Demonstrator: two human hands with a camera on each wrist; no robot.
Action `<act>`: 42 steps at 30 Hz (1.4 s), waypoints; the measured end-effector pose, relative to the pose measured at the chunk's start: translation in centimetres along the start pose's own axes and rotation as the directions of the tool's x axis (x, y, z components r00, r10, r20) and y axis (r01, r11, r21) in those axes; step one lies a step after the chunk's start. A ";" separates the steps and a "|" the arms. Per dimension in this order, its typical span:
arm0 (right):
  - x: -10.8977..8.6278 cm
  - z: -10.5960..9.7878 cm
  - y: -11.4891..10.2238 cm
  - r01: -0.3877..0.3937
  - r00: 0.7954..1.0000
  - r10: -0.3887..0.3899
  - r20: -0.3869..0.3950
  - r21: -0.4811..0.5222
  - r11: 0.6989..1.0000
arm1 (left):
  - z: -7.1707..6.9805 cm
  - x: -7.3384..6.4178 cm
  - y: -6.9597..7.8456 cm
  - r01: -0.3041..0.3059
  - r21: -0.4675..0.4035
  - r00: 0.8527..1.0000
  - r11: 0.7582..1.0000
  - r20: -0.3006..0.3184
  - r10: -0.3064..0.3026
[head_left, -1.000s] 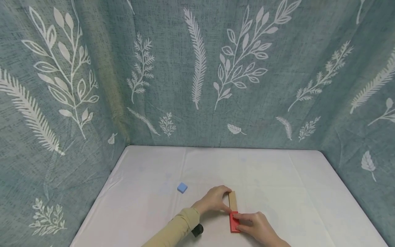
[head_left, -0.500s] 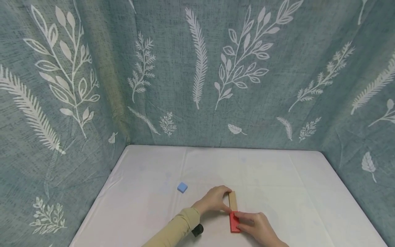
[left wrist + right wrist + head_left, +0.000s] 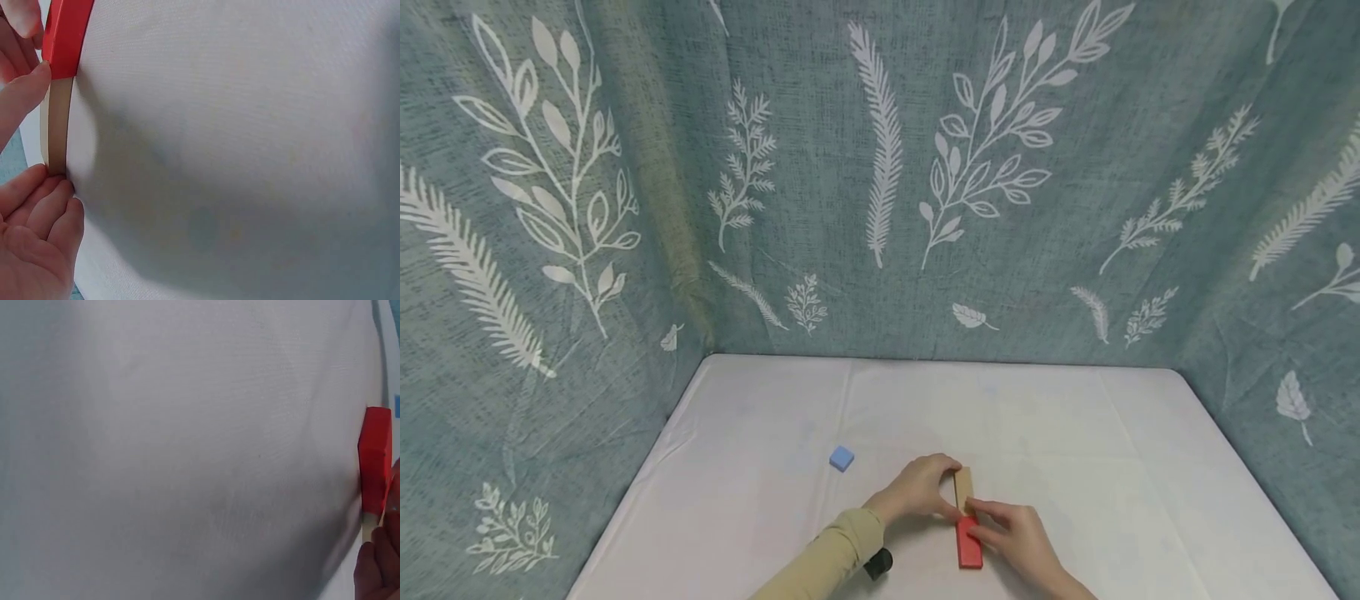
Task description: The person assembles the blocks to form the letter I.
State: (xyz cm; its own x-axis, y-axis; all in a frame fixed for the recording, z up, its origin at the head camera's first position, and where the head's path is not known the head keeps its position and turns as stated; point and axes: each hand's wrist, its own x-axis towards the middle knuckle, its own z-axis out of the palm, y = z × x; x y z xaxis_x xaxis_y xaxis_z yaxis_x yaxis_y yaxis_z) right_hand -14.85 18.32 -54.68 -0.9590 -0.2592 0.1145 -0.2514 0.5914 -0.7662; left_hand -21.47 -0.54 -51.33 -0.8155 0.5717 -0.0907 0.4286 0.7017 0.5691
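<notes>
A plain wooden block [image 3: 963, 487] and a red block [image 3: 969, 546] lie end to end on the white cloth, forming one straight strip. My left hand [image 3: 919, 487] spans the wooden block, fingers at its far end and thumb near the seam with the red one. From the right, my right hand [image 3: 1018, 533] reaches in with index finger extended at the seam and thumb beside the red block. The left wrist view shows the red block [image 3: 69, 37] meeting the wooden block [image 3: 57, 125] end on. In the right wrist view the red block [image 3: 376, 459] partly covers the wooden one.
A small blue block [image 3: 842, 458] lies left of the hands on the white-covered table [image 3: 1075, 450]. Partly behind the left sleeve [image 3: 831, 554] sits a black object [image 3: 877, 564]. Leaf-patterned green curtains [image 3: 820, 183] stand at the back and sides.
My right hand has shifted forward along the red block, its index fingertip moving from the block's far part to the seam with the wooden one. The left hand keeps its hold.
</notes>
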 end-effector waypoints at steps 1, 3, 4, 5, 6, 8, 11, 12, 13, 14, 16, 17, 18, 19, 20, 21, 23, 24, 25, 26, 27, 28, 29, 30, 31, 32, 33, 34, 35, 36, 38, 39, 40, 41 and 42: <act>0.1 0.1 0.0 0.002 1.000 -0.002 0.000 -0.010 1.000 | 0.0 0.0 0.0 -0.004 0.001 1.000 1.000 -0.003 0.004; 0.1 0.2 -0.1 0.004 1.000 -0.004 0.004 -0.029 1.000 | 0.0 0.0 0.0 -0.008 0.002 1.000 1.000 -0.007 0.008; 0.2 0.3 -0.1 0.001 1.000 -0.001 0.007 -0.033 0.999 | 0.0 -0.1 0.0 -0.008 0.002 1.000 1.000 -0.008 0.008; 0.2 0.3 -0.1 -0.002 1.000 0.002 0.011 -0.034 0.999 | 0.0 -0.1 -0.1 -0.008 0.001 1.000 1.000 -0.008 0.008; 0.2 0.4 -0.1 -0.002 1.000 0.002 0.015 -0.033 0.999 | 0.0 -0.1 -0.1 -0.004 0.001 1.000 1.000 -0.006 0.004; 0.2 0.4 -0.2 -0.002 1.000 0.003 0.029 -0.029 1.000 | 0.0 -0.3 -0.2 0.004 -0.005 1.000 1.000 0.000 -0.004; 0.2 0.5 -0.2 -0.004 0.999 0.005 0.047 -0.022 1.000 | 0.0 -0.5 -0.2 0.013 -0.016 1.000 1.000 0.011 -0.013; 0.2 0.5 -0.3 0.004 0.999 -0.003 0.049 -0.020 1.000 | 0.1 -0.5 -0.2 0.016 -0.021 1.000 1.000 0.014 -0.016; 0.2 0.6 -0.2 0.009 0.999 -0.008 0.048 -0.020 1.000 | 0.1 -0.6 -0.3 0.014 -0.023 1.000 1.000 0.011 -0.014; 0.2 0.6 -0.3 0.017 0.999 -0.016 0.045 -0.020 1.000 | 0.1 -0.6 -0.3 0.013 -0.024 1.000 1.000 0.010 -0.013; 0.2 0.6 -0.2 0.036 0.999 -0.035 0.039 -0.022 0.999 | 0.2 -0.6 -0.4 0.008 -0.025 1.000 1.000 0.001 -0.008; 0.1 0.6 -0.3 0.049 0.998 -0.048 0.032 -0.019 0.999 | 0.3 -0.6 -0.5 0.005 -0.025 1.000 1.000 -0.004 -0.005; 0.1 0.6 -0.2 0.060 0.998 -0.060 0.029 -0.018 0.998 | 0.3 -0.7 -0.6 0.003 -0.029 1.000 1.000 -0.008 -0.003; 0.1 0.6 -0.2 0.063 0.998 -0.062 0.030 -0.019 0.998 | 0.4 -0.7 -0.6 -0.001 -0.034 1.000 0.999 -0.013 0.001; 0.1 0.6 -0.3 0.068 0.997 -0.068 0.031 -0.021 0.997 | 0.4 -0.7 -0.7 -0.001 -0.040 1.000 0.999 -0.016 0.000; 0.2 0.6 -0.2 0.069 0.997 -0.069 0.033 -0.021 0.997 | 0.5 -0.8 -0.8 0.000 -0.048 1.000 0.999 -0.020 -0.001; 0.2 0.5 -0.3 0.070 0.997 -0.070 0.036 -0.020 0.997 | 0.6 -0.8 -0.8 0.000 -0.061 1.000 0.998 -0.029 -0.002; 0.3 0.5 -0.3 0.067 0.997 -0.066 0.038 -0.019 0.998 | 0.6 -0.8 -0.8 0.003 -0.069 0.999 0.998 -0.033 -0.005; 0.4 0.4 -0.3 0.066 0.997 -0.065 0.041 -0.019 0.998 | 0.6 -0.8 -0.8 0.005 -0.075 0.999 0.997 -0.037 -0.008; 0.4 0.4 -0.2 0.069 0.997 -0.068 0.039 -0.021 0.997 | 0.6 -0.7 -0.9 0.008 -0.079 0.999 0.997 -0.040 -0.012; 0.5 0.4 -0.2 0.069 0.997 -0.068 0.039 -0.024 0.997 | 0.6 -0.7 -0.9 0.008 -0.082 0.999 0.997 -0.043 -0.012; 0.5 0.3 -0.2 0.071 0.997 -0.071 0.037 -0.024 0.997 | 0.7 -0.6 -0.9 0.007 -0.085 0.999 0.996 -0.046 -0.011; 0.6 0.3 -0.2 0.074 0.997 -0.073 0.034 -0.029 0.997 | 0.7 -0.6 -1.0 0.005 -0.090 0.999 0.996 -0.049 -0.009; 0.6 0.3 -0.2 0.075 0.997 -0.074 0.032 -0.031 0.997 | 0.7 -0.5 -1.0 0.003 -0.092 0.999 0.996 -0.053 -0.008; 0.6 0.2 -0.2 0.078 0.997 -0.077 0.028 -0.036 0.996 | 0.8 -0.5 -1.1 0.000 -0.098 0.998 0.995 -0.057 -0.006; 0.6 0.2 -0.2 0.079 0.997 -0.078 0.023 -0.040 0.996 | 0.8 -0.5 -1.2 -0.004 -0.101 0.998 0.995 -0.064 -0.002; 0.6 0.2 -0.3 0.079 0.997 -0.078 0.020 -0.042 0.996 | 0.9 -0.5 -1.2 -0.010 -0.106 0.998 0.994 -0.070 0.003; 0.6 0.2 -0.3 0.079 0.997 -0.078 0.018 -0.043 0.996 | 0.9 -0.6 -1.2 -0.014 -0.114 0.997 0.993 -0.074 0.005; 0.6 0.2 -0.3 0.078 0.997 -0.077 0.016 -0.045 0.996 | 1.0 -0.6 -1.3 -0.020 -0.115 0.997 0.993 -0.081 0.011; 0.5 0.2 -0.2 0.079 0.997 -0.078 0.012 -0.045 0.996 | 1.1 -0.7 -1.3 -0.027 -0.118 0.996 0.993 -0.086 0.017; 0.4 0.2 -0.2 0.078 0.997 -0.078 0.009 -0.050 0.996 | 1.2 -0.8 -1.2 -0.041 -0.128 0.995 0.991 -0.097 0.028; 0.4 0.2 -0.2 0.082 0.997 -0.082 0.005 -0.054 0.995 | 1.2 -0.9 -1.2 -0.049 -0.130 0.994 0.990 -0.103 0.036; 0.3 0.2 -0.1 0.080 0.997 -0.080 0.004 -0.054 0.995 | 1.2 -0.9 -1.2 -0.051 -0.133 0.993 0.990 -0.108 0.037; 0.2 0.2 -0.1 0.080 0.997 -0.080 0.000 -0.056 0.995 | 1.2 -0.9 -1.1 -0.057 -0.132 0.992 0.990 -0.116 0.042; 0.2 0.1 0.0 0.078 0.997 -0.078 -0.004 -0.059 0.995 | 1.1 -0.9 -1.1 -0.061 -0.134 0.991 0.989 -0.123 0.045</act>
State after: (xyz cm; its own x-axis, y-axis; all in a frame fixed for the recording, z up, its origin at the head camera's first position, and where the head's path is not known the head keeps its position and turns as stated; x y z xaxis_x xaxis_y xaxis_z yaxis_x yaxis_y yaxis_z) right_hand -15.01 18.19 -54.71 -0.9369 -0.3016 0.1766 -0.3325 0.6133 -0.7165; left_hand -20.75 -1.32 -52.79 -0.8369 0.5461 0.0359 0.4220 0.6022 0.6777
